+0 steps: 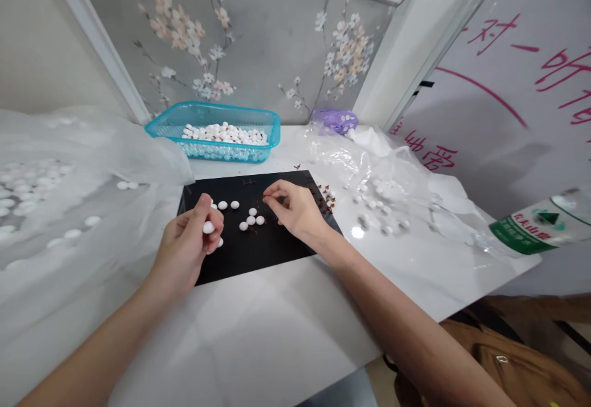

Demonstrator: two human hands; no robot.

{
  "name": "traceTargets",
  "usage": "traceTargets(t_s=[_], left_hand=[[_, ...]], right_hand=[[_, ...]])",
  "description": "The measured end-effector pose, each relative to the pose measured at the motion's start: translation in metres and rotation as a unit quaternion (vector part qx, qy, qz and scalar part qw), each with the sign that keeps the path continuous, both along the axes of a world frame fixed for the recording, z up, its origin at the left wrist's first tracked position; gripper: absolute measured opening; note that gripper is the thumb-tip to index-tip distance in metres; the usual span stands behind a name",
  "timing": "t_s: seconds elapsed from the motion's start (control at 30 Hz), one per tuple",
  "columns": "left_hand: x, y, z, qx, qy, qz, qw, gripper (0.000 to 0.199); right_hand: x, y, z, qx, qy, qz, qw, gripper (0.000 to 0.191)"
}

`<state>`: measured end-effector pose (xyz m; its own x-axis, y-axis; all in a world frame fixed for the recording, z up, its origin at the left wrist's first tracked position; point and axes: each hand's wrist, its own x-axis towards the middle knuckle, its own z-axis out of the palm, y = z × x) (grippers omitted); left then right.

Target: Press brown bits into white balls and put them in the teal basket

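Note:
My left hand (191, 234) is closed over the left side of a black mat (240, 253), with a small white oval piece (209, 228) gripped between thumb and fingers. More white pieces (252, 220) lie on the mat between my hands, and a few show just behind and beside my left hand. My right hand (292, 207) is above the mat's right part, thumb and forefinger pinched together; whatever tiny thing is between the tips is too small to name. Small reddish-brown pieces (327, 197) are scattered by the mat's right edge.
A blue basket (272, 139) of white pieces stands at the back. Clear plastic bags with white pieces lie left (92, 167) and right (364, 167). A purple packet (337, 121) sits near the wall. A water bottle (530, 228) lies at the table's right edge.

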<state>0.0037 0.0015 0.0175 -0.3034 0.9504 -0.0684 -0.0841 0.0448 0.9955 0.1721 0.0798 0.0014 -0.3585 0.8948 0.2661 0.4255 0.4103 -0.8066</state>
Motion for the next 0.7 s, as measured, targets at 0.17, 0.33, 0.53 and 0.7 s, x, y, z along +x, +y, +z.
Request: traceTargets(t_s=[0.17,0.33,0.53,0.7], left_hand=[[0.0,-0.002,0.001,-0.005,0.001,-0.03,1.0,0.063],[0.001,-0.001,0.002,-0.005,-0.019,-0.017,1.0,0.052],[-0.002,0.002,0.0,0.005,0.047,-0.018,0.999,0.035],[0.0,0.006,0.022,0.063,0.219,0.007,0.974,0.014]], right_hand=[[-0.001,-0.002,0.0,0.002,-0.026,0.002,1.0,0.009],[-0.006,-0.004,-0.005,0.029,-0.052,0.0,0.998,0.008],[-0.011,-0.006,-0.003,0.084,-0.135,-0.017,0.987,0.014],[-0.013,-0.004,-0.001,0.109,-0.163,-0.013,0.98,0.018]])
